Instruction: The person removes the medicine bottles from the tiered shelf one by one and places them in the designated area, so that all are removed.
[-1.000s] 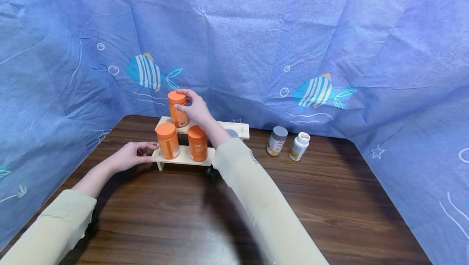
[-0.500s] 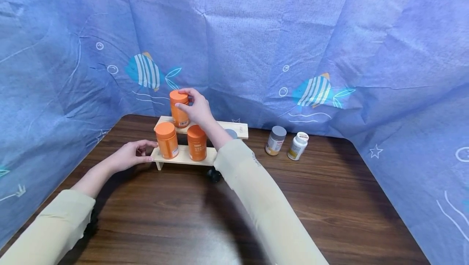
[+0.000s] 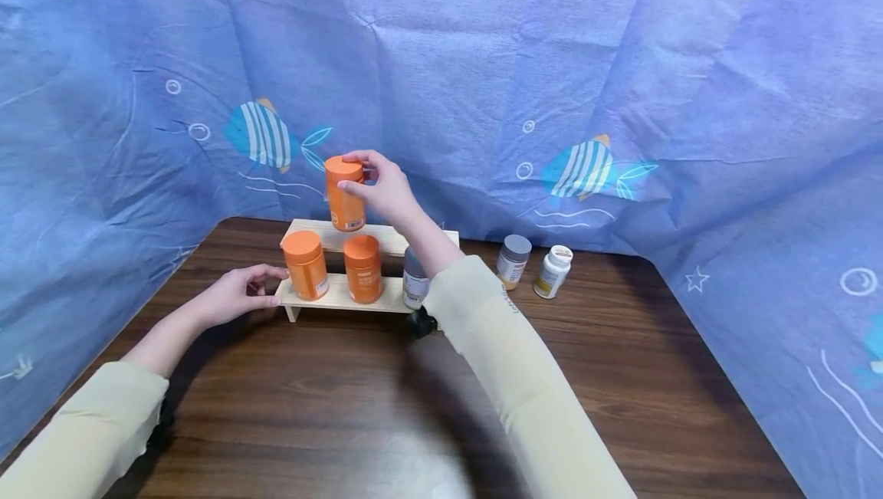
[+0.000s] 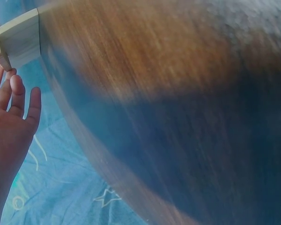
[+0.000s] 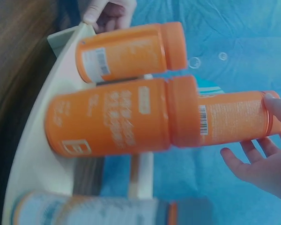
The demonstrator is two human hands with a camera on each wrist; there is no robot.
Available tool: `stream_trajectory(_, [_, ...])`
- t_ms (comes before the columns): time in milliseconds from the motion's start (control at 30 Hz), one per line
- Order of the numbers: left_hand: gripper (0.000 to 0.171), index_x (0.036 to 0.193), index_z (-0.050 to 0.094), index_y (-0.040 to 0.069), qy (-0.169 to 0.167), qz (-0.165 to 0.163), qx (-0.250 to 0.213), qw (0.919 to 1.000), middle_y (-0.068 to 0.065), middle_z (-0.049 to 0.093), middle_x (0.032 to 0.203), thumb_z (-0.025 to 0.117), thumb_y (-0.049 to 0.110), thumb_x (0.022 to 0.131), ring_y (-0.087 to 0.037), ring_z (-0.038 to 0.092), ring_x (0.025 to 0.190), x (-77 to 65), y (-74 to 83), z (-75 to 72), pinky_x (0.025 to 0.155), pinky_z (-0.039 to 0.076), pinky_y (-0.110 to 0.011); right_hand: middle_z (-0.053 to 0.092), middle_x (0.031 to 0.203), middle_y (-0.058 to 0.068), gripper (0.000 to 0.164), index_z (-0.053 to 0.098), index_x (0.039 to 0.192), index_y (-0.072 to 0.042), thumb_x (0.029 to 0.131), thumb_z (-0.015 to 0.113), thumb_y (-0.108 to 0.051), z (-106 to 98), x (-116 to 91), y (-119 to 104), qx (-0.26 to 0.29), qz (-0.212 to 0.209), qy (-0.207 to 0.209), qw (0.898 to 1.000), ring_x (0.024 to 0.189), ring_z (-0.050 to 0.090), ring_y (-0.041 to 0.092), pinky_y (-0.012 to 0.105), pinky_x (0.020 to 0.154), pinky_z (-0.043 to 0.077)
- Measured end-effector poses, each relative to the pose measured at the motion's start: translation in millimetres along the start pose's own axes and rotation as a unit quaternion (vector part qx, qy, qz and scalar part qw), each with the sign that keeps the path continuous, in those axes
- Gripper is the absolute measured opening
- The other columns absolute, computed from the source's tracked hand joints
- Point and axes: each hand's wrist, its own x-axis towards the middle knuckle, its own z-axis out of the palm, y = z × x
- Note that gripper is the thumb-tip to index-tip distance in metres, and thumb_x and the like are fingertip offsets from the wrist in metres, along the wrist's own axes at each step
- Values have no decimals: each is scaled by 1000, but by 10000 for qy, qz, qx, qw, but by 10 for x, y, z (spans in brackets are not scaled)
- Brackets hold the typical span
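Orange bottle has risen off the upper tier of the wooden rack, so it seems borne wholly by the right hand, thumb and fingers parted just enough to pinch its lid end; the left hand grips the rack's left end.

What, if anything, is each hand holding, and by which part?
Right hand: an orange bottle, gripped at its lidded upper end. Left hand: the wooden rack, pinched at the left end of its lower shelf.
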Motion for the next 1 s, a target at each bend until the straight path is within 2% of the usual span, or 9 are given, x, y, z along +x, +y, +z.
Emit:
stream_trajectory(200, [44, 121, 59, 6, 119, 91, 19, 9999, -1, 53, 77, 73, 23, 83, -10, 47, 68, -1, -14, 15, 57, 38, -25, 59, 121, -1, 40, 59, 122, -18, 84, 72, -20, -224, -81, -76, 95, -107, 79, 9999, 104, 57, 13, 26, 85, 49])
stream_trajectory(600, [44, 120, 58, 3, 100, 106, 14, 9999, -2, 53, 78, 72, 24, 84, -9, 45, 67, -21, 11, 37, 57, 37, -24, 60, 122, 1, 40, 60, 121, -17, 83, 73, -21, -712, -299, -90, 132, -479, 140, 9987, 108, 57, 15, 34, 88, 48])
stream_trajectory(1000, [45, 121, 58, 6, 47, 6, 77, 10000, -1, 52, 76, 73, 27, 83, -10, 46, 67, 5, -26, 39, 56, 37, -25, 60, 124, 1, 41, 60, 121, -16, 83, 74, -19, -1146, -616, -149, 267, -368, 293, 9985, 114, 56, 16, 38, 96, 43])
